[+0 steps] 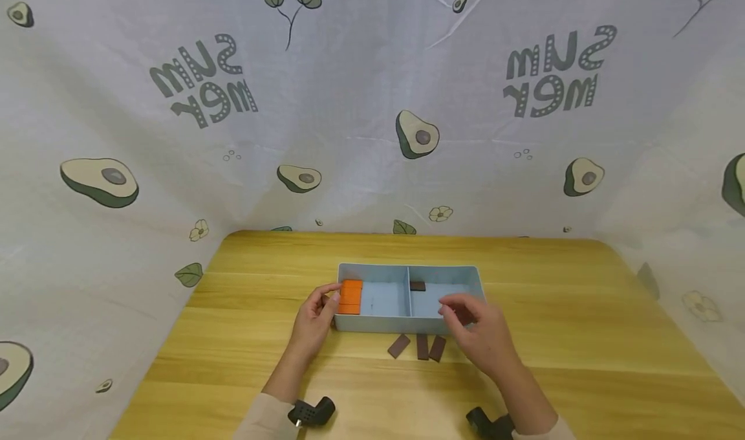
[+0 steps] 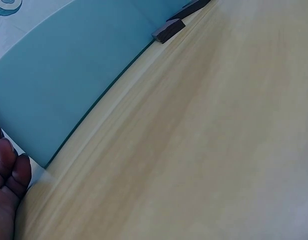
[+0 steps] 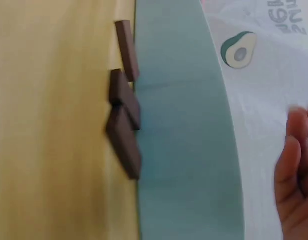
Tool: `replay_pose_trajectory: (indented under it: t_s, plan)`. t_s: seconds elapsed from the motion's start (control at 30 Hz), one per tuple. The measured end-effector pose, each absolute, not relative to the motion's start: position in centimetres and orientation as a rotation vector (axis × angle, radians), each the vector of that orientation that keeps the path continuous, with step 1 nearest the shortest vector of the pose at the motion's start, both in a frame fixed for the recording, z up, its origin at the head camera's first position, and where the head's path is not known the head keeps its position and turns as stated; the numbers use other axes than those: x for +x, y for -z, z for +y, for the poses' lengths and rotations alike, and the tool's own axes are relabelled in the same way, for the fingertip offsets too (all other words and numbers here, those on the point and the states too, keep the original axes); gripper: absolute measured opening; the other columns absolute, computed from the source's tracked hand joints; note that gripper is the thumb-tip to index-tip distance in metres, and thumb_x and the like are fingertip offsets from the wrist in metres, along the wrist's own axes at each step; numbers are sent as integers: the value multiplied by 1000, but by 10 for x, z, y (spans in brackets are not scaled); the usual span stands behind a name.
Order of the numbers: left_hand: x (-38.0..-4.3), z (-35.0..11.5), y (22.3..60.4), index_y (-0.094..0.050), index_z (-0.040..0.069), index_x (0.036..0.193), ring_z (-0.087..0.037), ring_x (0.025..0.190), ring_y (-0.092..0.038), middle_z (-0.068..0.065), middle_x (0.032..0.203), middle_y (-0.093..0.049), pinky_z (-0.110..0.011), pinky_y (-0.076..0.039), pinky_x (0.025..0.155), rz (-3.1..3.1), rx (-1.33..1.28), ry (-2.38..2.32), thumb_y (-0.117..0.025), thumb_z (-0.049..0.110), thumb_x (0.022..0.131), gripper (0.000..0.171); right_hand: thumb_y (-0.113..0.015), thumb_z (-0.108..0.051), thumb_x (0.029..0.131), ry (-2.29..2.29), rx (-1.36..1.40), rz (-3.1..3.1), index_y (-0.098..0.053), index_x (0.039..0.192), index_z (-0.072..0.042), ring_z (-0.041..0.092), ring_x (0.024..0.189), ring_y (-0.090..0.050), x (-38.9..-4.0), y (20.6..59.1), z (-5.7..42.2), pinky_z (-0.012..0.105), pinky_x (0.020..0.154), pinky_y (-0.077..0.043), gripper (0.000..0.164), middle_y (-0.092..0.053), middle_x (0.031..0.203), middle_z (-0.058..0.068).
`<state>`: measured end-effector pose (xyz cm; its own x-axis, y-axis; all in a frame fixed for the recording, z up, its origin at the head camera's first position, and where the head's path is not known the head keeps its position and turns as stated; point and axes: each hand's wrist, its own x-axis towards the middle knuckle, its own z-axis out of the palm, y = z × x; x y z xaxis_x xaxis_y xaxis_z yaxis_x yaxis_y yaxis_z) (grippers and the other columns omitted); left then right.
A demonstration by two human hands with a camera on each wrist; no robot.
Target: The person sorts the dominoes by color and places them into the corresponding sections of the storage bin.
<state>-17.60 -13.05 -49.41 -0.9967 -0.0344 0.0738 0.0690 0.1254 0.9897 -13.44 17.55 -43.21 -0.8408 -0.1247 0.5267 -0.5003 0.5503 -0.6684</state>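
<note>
A light blue two-compartment box lies on the table, its long side toward me. Orange blocks sit together at the left end of the left compartment. One dark brown block lies in the right compartment against the divider. My left hand rests at the box's left end, thumb and index finger at the rim. Over the right compartment's front part hovers my right hand, fingers loosely bent, nothing visible between them. Three brown blocks lie before the front wall: a left one, a middle one and a right one.
The wooden table extends around the box on all sides. Behind and beside it hangs a white cloth printed with avocados. Black wrist mounts, left and right, show near the front.
</note>
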Motion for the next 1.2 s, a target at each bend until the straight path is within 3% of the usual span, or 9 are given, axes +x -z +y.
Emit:
replay_pose_trajectory:
  t_s: [0.2, 0.53, 0.7, 0.87, 1.07, 1.2]
  plan:
    - [-176, -132, 494, -66, 12, 131, -10, 67, -48, 0, 81, -49, -20, -43, 61, -2295, -32, 2025, -62, 26, 103, 31, -70, -5, 94, -1324, 475, -2728, -75, 105, -11, 0, 57, -49, -117, 446, 186, 23, 49, -45, 13, -72, 87, 2]
    - [-176, -131, 495, -66, 12, 130, -11, 68, -48, 0, 82, -49, -20, -43, 61, -2292, -32, 2037, -61, 25, 103, 30, -69, -9, 93, -1203, 417, -3065, -73, 116, -15, 3, 63, -49, -121, 456, 195, 23, 55, -44, 24, -67, 85, -5]
    - [-176, -131, 494, -66, 12, 131, -11, 69, -48, 0, 83, -50, -20, -43, 61, -2299, -30, 2036, -61, 24, 104, 30, -71, -11, 93, -1220, 399, -3108, -73, 114, -12, 6, 74, -60, -121, 451, 196, 23, 65, -50, 21, -72, 98, -2]
    - [-177, -132, 494, -65, 11, 131, -10, 68, -48, 0, 82, -50, -20, -42, 61, -2305, -38, 2025, -61, 25, 104, 31, -72, -7, 92, -1231, 380, -3135, -73, 112, -11, 8, 75, -61, -120, 448, 197, 23, 66, -50, 21, -71, 104, 0]
    - [-178, -132, 496, -66, 12, 131, -10, 67, -48, 0, 82, -50, -20, -42, 61, -2299, -46, 2033, -60, 24, 104, 30, -71, 4, 85, -1137, 650, -3095, -72, 112, -10, 0, 76, -53, -119, 450, 202, 21, 65, -48, 30, -66, 107, 3]
    - [-177, -132, 496, -66, 13, 130, -11, 67, -47, -1, 82, -49, -20, -42, 60, -2298, -40, 2042, -61, 24, 104, 30, -68, 7, 82, -1117, 706, -3113, -72, 111, -14, 3, 82, -51, -117, 451, 203, 21, 67, -46, 36, -62, 108, 0]
